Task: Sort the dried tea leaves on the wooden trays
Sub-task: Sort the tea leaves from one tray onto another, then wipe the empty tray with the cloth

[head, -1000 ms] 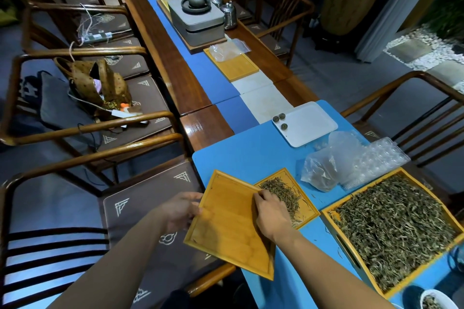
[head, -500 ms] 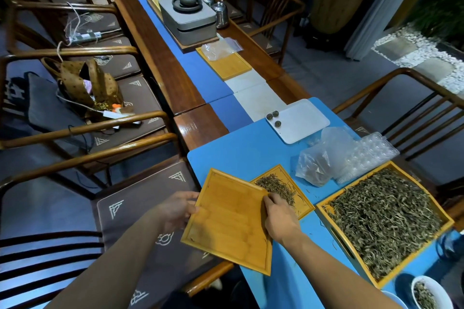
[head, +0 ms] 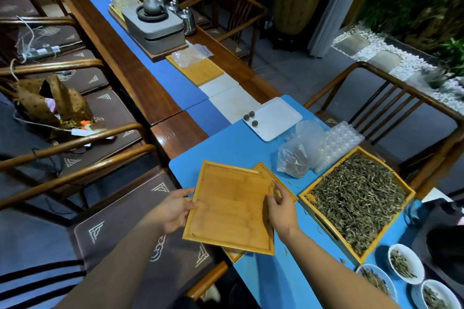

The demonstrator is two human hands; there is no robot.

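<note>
While both hands steady it, the empty wooden tray (head: 229,208) sits at lower centre of the frame, overhanging the near-left edge of the blue table mat (head: 241,143). Left hand (head: 173,211): fingers curled on the tray's left rim, thumb on top, gripping. Right hand (head: 282,209): at the tray's right rim, thumb and forefinger drawn close together near the rim; whether they pinch a leaf or only the rim cannot be told. Beneath the empty tray lies a smaller tray (head: 275,178), only its upper-right corner and a sliver at the bottom showing. Key relation: the smaller tray lies directly up and right of the right fingertips, just beside them; its long axis runs diagonally, upper left to lower right. The right hand is the nearer one. Large tray of dried tea leaves (head: 356,198) lies further right, near but apart. Change from half a second ago: the empty tray has slid rightward over the smaller one, so the little pile of leaves seen then is now covered. Judgement: trays being stacked or repositioned; sorting not resumed.
</note>
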